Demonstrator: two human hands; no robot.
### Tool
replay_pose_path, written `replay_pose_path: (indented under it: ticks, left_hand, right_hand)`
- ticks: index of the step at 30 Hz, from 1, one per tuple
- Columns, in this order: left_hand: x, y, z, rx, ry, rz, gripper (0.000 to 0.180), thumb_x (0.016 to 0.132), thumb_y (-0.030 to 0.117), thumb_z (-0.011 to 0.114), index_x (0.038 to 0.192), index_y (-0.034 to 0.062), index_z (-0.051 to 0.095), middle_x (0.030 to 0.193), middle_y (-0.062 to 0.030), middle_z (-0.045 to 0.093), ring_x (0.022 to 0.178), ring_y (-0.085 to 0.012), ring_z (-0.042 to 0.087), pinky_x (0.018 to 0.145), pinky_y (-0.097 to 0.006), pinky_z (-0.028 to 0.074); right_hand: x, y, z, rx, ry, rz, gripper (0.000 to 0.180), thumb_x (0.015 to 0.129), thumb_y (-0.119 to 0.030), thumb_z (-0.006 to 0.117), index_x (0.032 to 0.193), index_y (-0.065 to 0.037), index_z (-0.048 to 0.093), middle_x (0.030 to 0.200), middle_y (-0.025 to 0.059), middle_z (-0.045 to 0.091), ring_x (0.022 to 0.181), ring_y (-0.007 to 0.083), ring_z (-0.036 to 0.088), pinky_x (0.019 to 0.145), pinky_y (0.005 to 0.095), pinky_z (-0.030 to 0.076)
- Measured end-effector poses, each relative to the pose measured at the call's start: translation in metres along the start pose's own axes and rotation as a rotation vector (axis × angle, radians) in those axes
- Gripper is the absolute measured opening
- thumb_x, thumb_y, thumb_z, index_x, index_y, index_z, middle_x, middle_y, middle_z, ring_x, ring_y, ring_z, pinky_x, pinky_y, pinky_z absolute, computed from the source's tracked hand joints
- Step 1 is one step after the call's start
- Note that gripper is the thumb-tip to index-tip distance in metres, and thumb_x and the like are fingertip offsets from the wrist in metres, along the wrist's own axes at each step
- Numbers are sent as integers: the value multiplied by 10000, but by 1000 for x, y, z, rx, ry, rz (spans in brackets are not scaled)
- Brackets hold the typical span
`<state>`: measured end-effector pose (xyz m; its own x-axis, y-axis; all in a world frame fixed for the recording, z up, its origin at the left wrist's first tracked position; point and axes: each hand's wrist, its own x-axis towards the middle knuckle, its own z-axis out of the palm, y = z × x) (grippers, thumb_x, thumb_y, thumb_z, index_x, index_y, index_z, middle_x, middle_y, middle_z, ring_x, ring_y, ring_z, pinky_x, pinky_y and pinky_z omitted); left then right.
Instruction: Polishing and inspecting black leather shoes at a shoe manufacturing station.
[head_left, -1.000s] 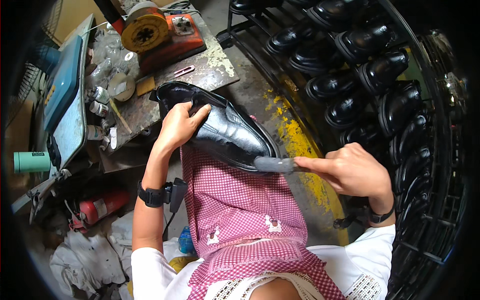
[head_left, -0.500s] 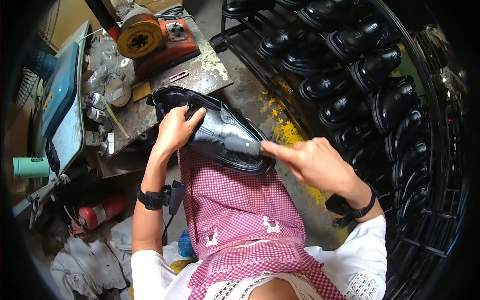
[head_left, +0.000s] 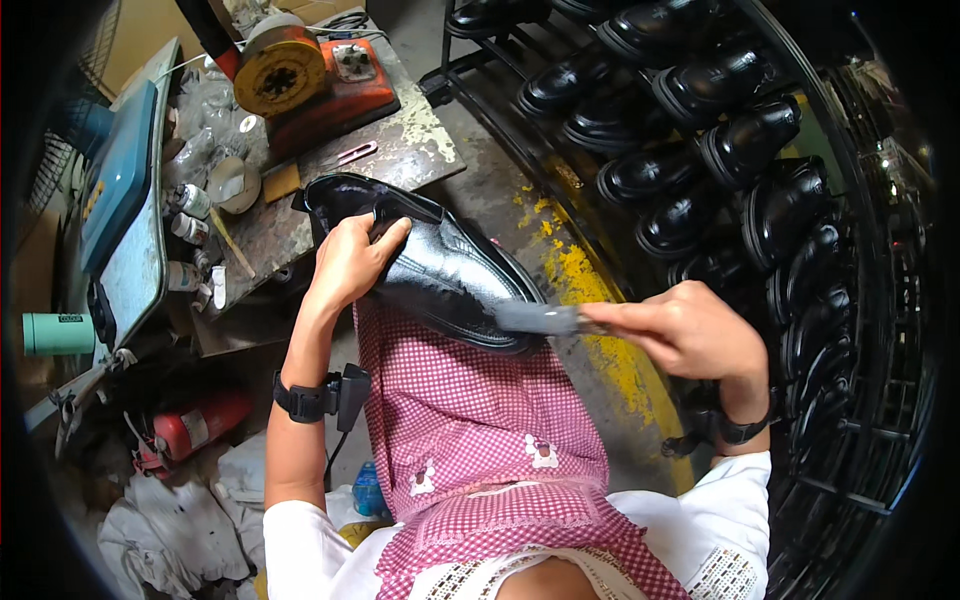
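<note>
Scuffed worktable (head_left: 425, 145) left, grey floor (head_left: 490, 165) with flaking yellow paint (head_left: 572, 272) between, black metal rack (head_left: 845, 493) right

Before you: one shoe (head_left: 440, 260), partly over your apron (head_left: 480, 400); your left hand (head_left: 350, 262) at its opening, your right hand (head_left: 700, 330) with the brush (head_left: 538, 318) at its toe. Ahead, to your left: workbench (head_left: 425, 140); on it, a machine (head_left: 345, 95), and a bowl (head_left: 235, 186) right of the bottles (head_left: 190, 229). To your right: rack (head_left: 847, 495), bearing rows of shoes (head_left: 785, 212). Low left: cloths (head_left: 185, 520), fire extinguisher (head_left: 205, 424) just beyond.
</note>
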<state>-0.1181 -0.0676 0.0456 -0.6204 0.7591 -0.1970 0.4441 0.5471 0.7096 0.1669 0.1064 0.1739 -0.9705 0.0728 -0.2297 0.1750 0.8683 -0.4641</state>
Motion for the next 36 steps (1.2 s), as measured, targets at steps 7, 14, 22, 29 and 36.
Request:
replay_pose_path:
  ticks: [7,14,22,29,36]
  left_hand:
    - [0,-15,4,-97,18,-14,487,835,433,602,736,-43,585,643,-202,586,642,-305,612,623,-393,451]
    - [0,-7,5,-76,1,-10,485,841,426,600,747,-50,590,633,-192,587,630,-276,613,627,-385,453]
    - [3,-2,1,16,-14,-13,503,837,436,600,731,-55,581,639,-216,580,635,-304,609,629,-389,455]
    - [2,-8,1,-13,7,-22,504,836,436,602,728,-55,578,646,-221,579,640,-311,611,630,-397,455]
    - [3,2,-1,-10,-4,-2,507,834,436,605,758,-65,587,680,-230,598,668,-325,617,638,-398,457]
  right_hand:
    - [4,0,-7,-9,-60,52,319,804,-143,610,1120,-176,635,613,120,598,511,270,588,471,349,440]
    - [34,-10,12,47,-72,37,290,834,-165,570,1116,-169,639,670,140,613,540,285,591,508,368,451]
    - [29,-3,20,79,-49,-68,361,810,-83,601,1160,-168,628,718,121,640,494,218,579,474,297,438]
    - [16,11,9,245,103,-45,360,807,-46,589,1155,-128,632,793,136,677,545,179,634,508,265,477]
    - [11,17,11,82,145,98,393,789,-38,598,1167,-145,621,866,120,681,642,207,672,569,277,514]
